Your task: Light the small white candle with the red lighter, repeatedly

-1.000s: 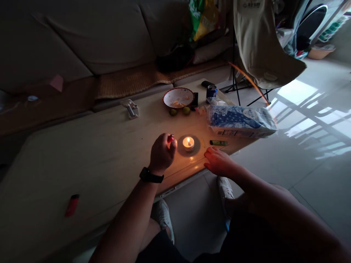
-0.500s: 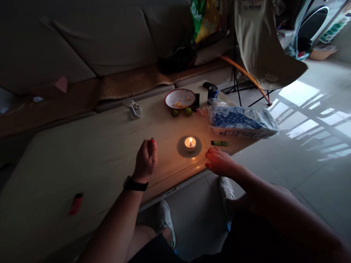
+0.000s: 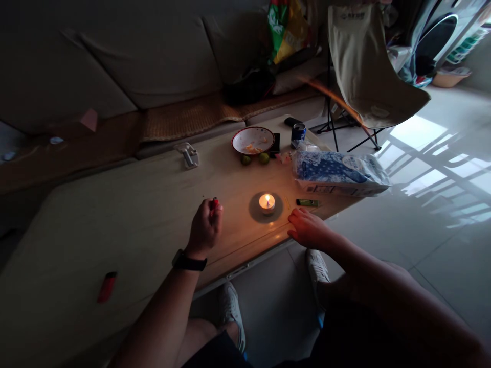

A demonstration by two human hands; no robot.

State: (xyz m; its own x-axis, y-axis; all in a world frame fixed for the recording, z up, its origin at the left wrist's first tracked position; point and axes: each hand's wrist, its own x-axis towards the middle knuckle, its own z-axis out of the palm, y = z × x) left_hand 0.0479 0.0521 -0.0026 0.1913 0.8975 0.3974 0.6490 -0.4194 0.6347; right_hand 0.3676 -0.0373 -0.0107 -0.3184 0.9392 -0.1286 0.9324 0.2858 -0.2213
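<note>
Tealight [image 3: 266, 202] lit and burning on a dark dish [image 3: 255, 215], neither hand touching it.
Left to right, I log: red lighter [image 3: 107, 286] lying on the worktop [image 3: 115, 225]; left hand [image 3: 205, 229] pinching a small red object [image 3: 215, 203]; right hand [image 3: 309, 230] open, resting flat, just below a green lighter [image 3: 307, 203].

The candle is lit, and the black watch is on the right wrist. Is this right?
No: the head view shows the black watch on the left wrist, not the right. The candle is lit, as you say.
</note>
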